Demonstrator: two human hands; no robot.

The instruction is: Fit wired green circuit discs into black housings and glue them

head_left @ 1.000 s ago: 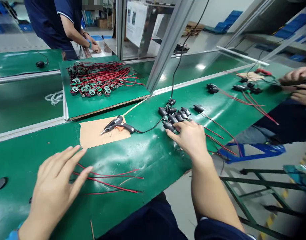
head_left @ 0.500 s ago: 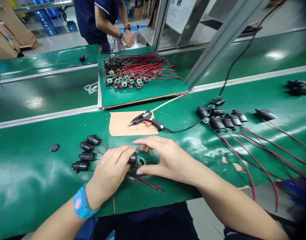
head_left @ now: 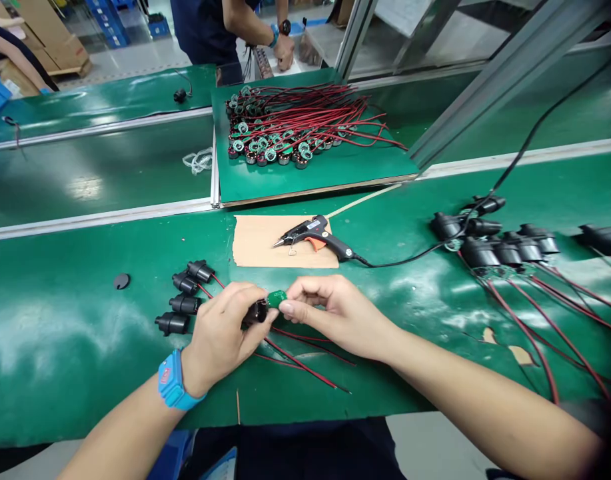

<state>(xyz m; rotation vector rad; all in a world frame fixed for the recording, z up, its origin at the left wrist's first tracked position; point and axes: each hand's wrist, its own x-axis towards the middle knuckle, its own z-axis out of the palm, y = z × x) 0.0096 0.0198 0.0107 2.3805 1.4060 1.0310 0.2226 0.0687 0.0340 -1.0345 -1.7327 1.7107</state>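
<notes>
My left hand (head_left: 224, 327) is closed around a black cylindrical housing (head_left: 256, 312), its open end facing right. Between the thumb and fingers of my right hand (head_left: 330, 308) is the edge of a small green circuit board (head_left: 276, 299), held right at the housing's mouth. Whether the board touches the housing I cannot tell. Red and black wires (head_left: 305, 363) lie on the table beneath both hands. Left of my left hand rest several black housings (head_left: 185, 305) with wires. Beyond the hands, a black glue gun (head_left: 315, 235) lies on a piece of cardboard (head_left: 255, 243).
A raised green board (head_left: 265, 187) carries several wired circuit pieces (head_left: 285, 140). More black housings (head_left: 508, 248) with red wires lie at right, by the glue gun's cord (head_left: 405, 261). A black disc (head_left: 121, 281) is at left. Across the bench a co-worker (head_left: 205, 33) stands.
My right hand has gone from spread fingers to pinching the circuit board, which has turned to show its flat green face. The view has shifted, so the scene sits differently.
</notes>
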